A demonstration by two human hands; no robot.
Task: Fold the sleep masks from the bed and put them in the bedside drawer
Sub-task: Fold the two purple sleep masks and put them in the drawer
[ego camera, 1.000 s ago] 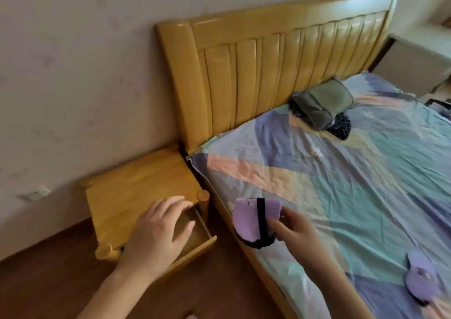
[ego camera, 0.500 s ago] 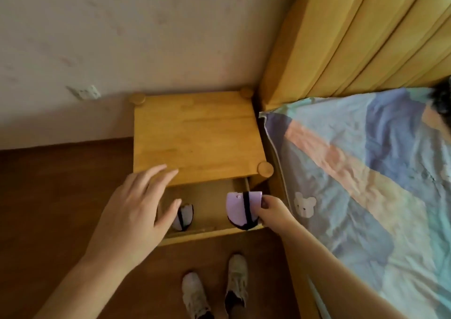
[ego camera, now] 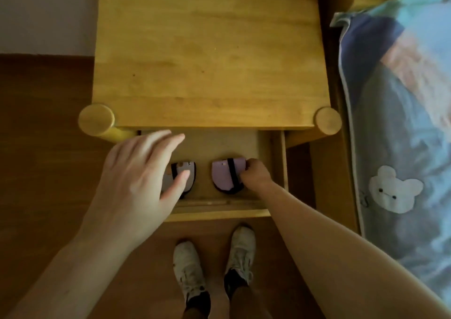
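Lilac folded mask [ego camera: 225,177] goes down at three o'clock in the drawer [ego camera: 219,211], pinched by her right hand [ego camera: 255,175] beside another mask [ego camera: 186,172]; left hand [ego camera: 139,179] hovers, fingers loose.

No readable words, brands or numbers are showing anywhere. The folded sleep mask [ego camera: 182,175] in the drawer is carrying a small dark mark near its top edge, too blurred to read.

Bedroom, bed [ego camera: 402,128], wooden nightstand [ego camera: 207,50]
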